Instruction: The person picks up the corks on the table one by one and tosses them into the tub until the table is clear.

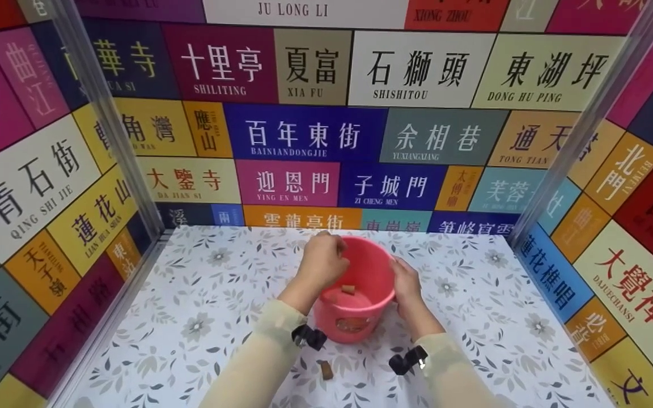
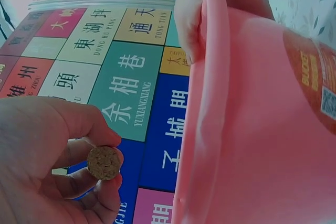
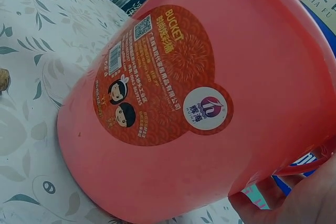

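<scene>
A pink plastic bucket [image 1: 355, 323] stands on the table, a red label on its side in the right wrist view. At its right side, my right hand [image 1: 407, 286] grips the bucket near the rim; in the right wrist view, fingers [image 3: 294, 198] curl by a handle opening. My left hand [image 1: 323, 260] is raised above the bucket's left rim. Between its thumb and fingers it pinches a cork [image 2: 104, 163], whose round speckled end shows in the left wrist view. Another cork [image 1: 348, 289] lies inside the bucket, and one more cork [image 1: 326, 370] is on the table in front.
A white tablecloth [image 1: 219, 294] with grey leaves and flowers covers the table. Panels [image 1: 304, 130] with colourful lettered blocks enclose the back and both sides. Clear plastic corner strips [image 1: 111, 113] run up where the panels meet.
</scene>
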{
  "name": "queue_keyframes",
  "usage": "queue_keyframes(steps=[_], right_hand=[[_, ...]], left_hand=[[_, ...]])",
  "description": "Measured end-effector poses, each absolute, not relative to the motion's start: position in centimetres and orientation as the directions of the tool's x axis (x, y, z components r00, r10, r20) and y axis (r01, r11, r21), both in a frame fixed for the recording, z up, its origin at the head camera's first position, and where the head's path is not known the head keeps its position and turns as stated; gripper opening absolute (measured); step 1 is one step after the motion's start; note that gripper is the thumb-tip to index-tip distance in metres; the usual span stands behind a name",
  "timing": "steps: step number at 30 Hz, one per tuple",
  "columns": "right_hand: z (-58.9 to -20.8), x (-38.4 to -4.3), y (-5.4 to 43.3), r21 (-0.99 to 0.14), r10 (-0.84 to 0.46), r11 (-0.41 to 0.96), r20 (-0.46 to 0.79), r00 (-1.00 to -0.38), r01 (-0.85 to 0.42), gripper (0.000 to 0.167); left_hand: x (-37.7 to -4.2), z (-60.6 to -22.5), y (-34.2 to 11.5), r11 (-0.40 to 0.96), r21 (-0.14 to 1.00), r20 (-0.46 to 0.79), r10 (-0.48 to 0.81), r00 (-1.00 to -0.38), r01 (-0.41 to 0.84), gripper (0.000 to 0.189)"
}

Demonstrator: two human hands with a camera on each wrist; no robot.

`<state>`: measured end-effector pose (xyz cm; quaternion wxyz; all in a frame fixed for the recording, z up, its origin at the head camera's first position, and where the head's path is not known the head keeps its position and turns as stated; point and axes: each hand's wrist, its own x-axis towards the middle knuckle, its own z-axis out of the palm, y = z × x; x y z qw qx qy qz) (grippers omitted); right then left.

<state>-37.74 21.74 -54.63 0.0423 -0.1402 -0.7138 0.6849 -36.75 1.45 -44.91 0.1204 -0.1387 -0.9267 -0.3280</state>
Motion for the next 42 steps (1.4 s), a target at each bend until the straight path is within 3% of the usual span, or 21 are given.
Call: queue_keyframes(steps=[20, 42], right_hand=[[-54.3, -37.4, 21.5, -0.991, 0.256, -0.014, -0.132, -0.958, 0.133, 0.044], [-54.7, -37.7, 21.7, -0.991, 0.27, 0.009, -0.128, -0.954, 0.135, 0.044]], left_hand=[[-37.1, -44.8, 3.2, 0.741, 0.577, 0.291, 0.207, -0.934, 0.344, 0.018], [-38.4, -45.5, 4.3, 0.64, 0.728, 0.192, 0.153, -0.969, 0.245, 0.016]])
